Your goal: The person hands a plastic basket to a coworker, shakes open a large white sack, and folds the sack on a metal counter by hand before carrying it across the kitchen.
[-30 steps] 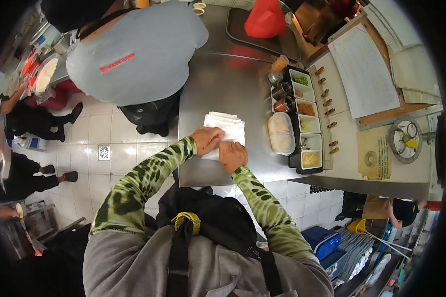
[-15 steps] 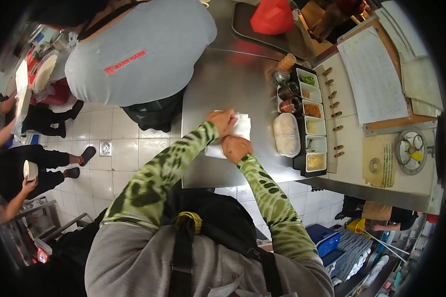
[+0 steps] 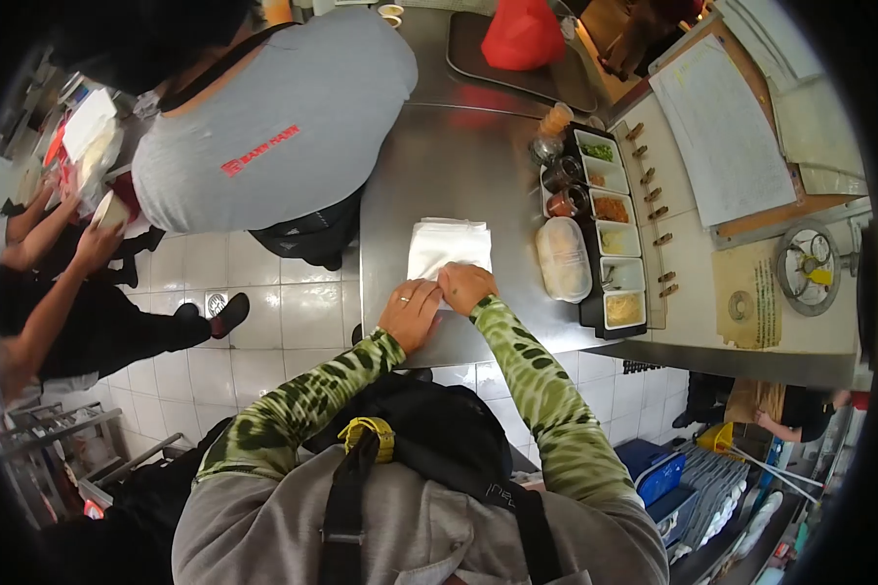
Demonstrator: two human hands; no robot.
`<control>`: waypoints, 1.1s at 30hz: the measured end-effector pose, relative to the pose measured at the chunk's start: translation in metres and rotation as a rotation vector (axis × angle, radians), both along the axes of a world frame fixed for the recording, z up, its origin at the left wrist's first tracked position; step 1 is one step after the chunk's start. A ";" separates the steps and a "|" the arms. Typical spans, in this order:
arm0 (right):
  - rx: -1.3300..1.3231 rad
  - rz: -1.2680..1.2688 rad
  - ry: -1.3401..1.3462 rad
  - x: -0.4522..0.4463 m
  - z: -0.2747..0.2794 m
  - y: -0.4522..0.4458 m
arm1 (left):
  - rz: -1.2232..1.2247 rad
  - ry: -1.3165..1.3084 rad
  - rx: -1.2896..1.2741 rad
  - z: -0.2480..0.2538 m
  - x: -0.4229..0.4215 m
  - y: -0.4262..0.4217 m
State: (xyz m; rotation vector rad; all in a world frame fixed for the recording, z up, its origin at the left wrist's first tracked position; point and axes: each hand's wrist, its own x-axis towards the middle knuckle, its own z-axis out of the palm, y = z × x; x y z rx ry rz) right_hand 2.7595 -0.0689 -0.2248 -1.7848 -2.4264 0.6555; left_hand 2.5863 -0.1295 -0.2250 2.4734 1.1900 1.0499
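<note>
A folded white cloth (image 3: pixel 449 246) lies flat on the steel table, its layered edges away from me. At its near left corner, my left hand (image 3: pixel 410 314) is closed with bent fingers on the edge; a ring shows on one finger. Right beside it, my right hand (image 3: pixel 466 289) is closed over the near edge, its fingertips turned under and hidden. The two hands touch or nearly touch. Both forearms wear green patterned sleeves.
Right of the cloth stand a clear lidded container (image 3: pixel 563 259), sauce jars (image 3: pixel 566 202) and a black topping rack (image 3: pixel 610 229). A red bag (image 3: pixel 522 34) sits on a brown tray (image 3: pixel 468 58). A co-worker in a grey shirt (image 3: pixel 273 117) stands close at the left; others work beyond.
My left hand has come back toward me from the cloth's far part to its near edge. The cloth, bunched under my hands before, now lies flatter and more visible.
</note>
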 end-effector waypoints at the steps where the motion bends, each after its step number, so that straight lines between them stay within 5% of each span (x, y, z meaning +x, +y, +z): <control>1: 0.028 0.014 0.027 -0.001 0.000 0.000 | 0.019 0.024 0.006 -0.003 0.001 0.002; 4: -0.003 -0.056 0.089 0.001 0.001 -0.003 | -0.003 0.065 -0.035 -0.011 -0.002 0.007; 7: 0.522 -0.042 0.157 -0.004 -0.006 -0.016 | -0.044 0.108 -0.079 -0.017 -0.003 0.009; 11: 0.451 -0.231 -0.026 -0.001 0.000 -0.024 | -0.070 0.104 -0.124 -0.011 -0.008 0.011; 17: 0.337 -0.082 -0.032 0.022 -0.003 -0.023 | -0.109 0.143 -0.268 0.003 -0.015 0.031; 20: 0.599 0.054 0.133 0.017 0.017 -0.040 | -0.156 0.147 -0.435 0.004 -0.022 0.049; 23: 0.571 0.169 0.126 0.028 0.026 -0.049 | -0.223 0.118 -0.482 -0.002 -0.028 0.060; 27: 0.415 0.183 0.133 0.035 0.021 -0.043 | -0.246 0.059 -0.489 -0.003 -0.027 0.062; 33: 0.342 0.093 0.159 0.038 0.004 -0.047 | -0.089 0.199 -0.058 -0.003 0.011 0.030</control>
